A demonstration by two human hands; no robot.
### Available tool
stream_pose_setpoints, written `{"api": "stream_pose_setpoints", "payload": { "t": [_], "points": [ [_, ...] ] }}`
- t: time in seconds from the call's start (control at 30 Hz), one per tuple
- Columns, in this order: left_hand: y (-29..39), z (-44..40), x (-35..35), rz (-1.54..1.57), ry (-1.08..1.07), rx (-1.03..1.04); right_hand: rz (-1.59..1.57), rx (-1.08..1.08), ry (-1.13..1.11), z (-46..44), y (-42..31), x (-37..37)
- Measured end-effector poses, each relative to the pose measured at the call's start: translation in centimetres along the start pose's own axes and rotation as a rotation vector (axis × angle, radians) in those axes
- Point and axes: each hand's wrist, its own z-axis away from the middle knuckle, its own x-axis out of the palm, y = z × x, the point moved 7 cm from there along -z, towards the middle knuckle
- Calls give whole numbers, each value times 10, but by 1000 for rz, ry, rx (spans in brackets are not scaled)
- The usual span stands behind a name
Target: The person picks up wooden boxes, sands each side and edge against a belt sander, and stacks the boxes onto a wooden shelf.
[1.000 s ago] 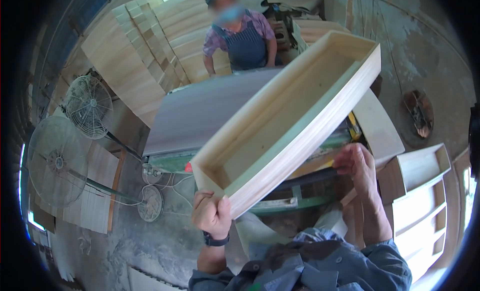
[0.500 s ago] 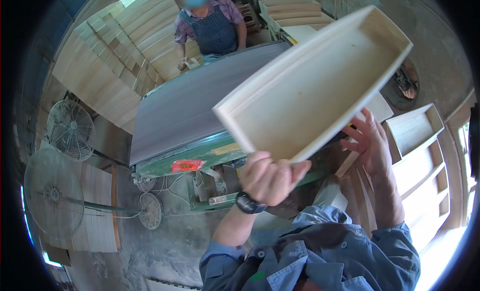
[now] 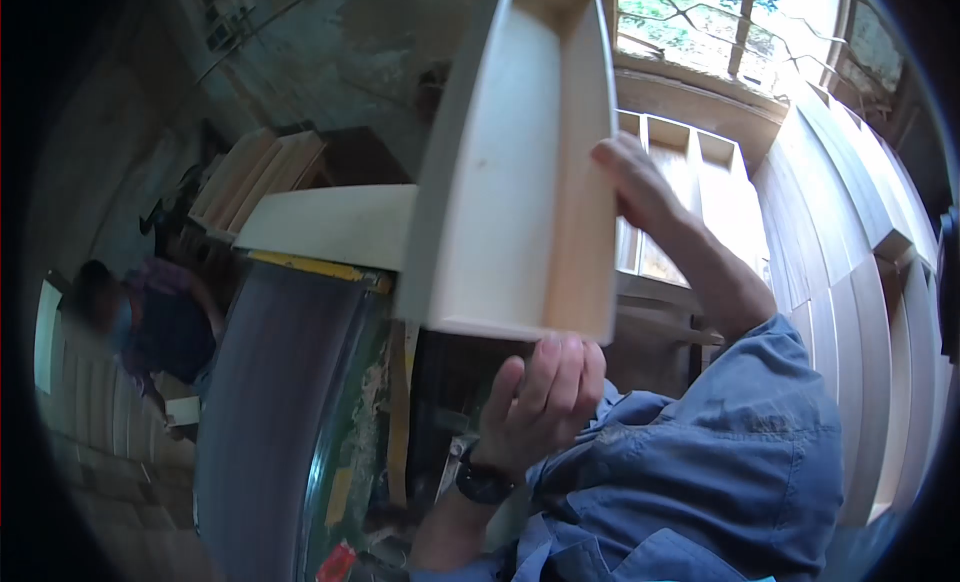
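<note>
A pale wooden drawer box point(image 3: 510, 172) is held up in front of me, its open side facing me and its long sides running up and down in view. My left hand point(image 3: 545, 392), with a dark watch on the wrist, grips the drawer box at its near short end, fingertips over the edge. My right hand point(image 3: 640, 187) is on the long right side, thumb at the rim, with the other fingers mostly hidden behind the wall. Below and left of the drawer box lies the wide dark belt point(image 3: 275, 402) of a sanding machine with a green frame point(image 3: 345, 482).
A pale board point(image 3: 325, 227) lies at the belt's far end. Stacked wooden pieces point(image 3: 255, 177) stand behind it. A co-worker point(image 3: 170, 312) is at the left, holding a small light piece. Wooden drawer boxes point(image 3: 690, 162) stand by the window, with more stacked at right point(image 3: 850, 232).
My view has swung right toward the window. The drawer box has turned from slanted to nearly upright in view, and my right hand has come onto its right side.
</note>
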Motion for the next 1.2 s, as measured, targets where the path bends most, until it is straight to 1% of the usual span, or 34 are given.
{"api": "stream_pose_setpoints", "payload": {
  "t": [0.07, 0.13, 0.17, 0.2, 0.23, 0.27, 0.33, 0.4, 0.47, 0.53, 0.57, 0.6, 0.67, 0.7, 0.73, 0.8, 1.0, 1.1, 1.2],
  "points": [
    [2, 0, -11, 59, 42, -19, -14, -113, 64, -29, -11, -49],
    [-20, 5, -10, 387, 1, -249, 207, -68, 32, -67, 2, -111],
    [-26, 10, -6, 469, -17, -315, 215, -62, 32, -69, 5, -126],
    [-28, 17, -5, 471, -18, -323, 339, -41, 88, -71, 8, -139],
    [-33, 26, -1, 514, -34, -389, 460, -26, 142, -76, 11, -152],
    [-37, 33, 3, 554, -51, -450, 498, 11, 171, -86, 29, -167],
    [-36, 45, 5, 516, -53, -464, 570, 87, 323, -103, 68, -194],
    [-38, 72, 18, 432, -201, -594, 606, 191, 436, -108, 93, -199],
    [-36, 98, 26, 424, -267, -643, 562, 264, 409, -113, 117, -203],
    [-34, 122, 34, 458, -391, -744, 564, 292, 347, -122, 135, -201],
    [-31, 130, 36, 457, -414, -754, 621, 265, 286, -120, 140, -192],
    [-30, 139, 37, 457, -428, -805, 624, 287, 279, -120, 147, -190],
    [-26, 151, 39, 463, -451, -863, 769, 363, 317, -124, 155, -197],
    [-25, 157, 40, 455, -472, -895, 760, 322, 320, -124, 159, -194],
    [-25, 160, 41, 444, -490, -924, 762, 332, 316, -126, 168, -196],
    [-23, 162, 45, 462, -509, -940, 744, 276, 342, -134, 180, -199],
    [-13, 174, 56, 557, -629, -966, 817, 254, 313, -150, 186, -200],
    [-10, 177, 58, 591, -659, -965, 815, 244, 353, -149, 181, -195],
    [-8, 180, 59, 598, -685, -959, 854, 228, 330, -146, 174, -191]
  ]
}}
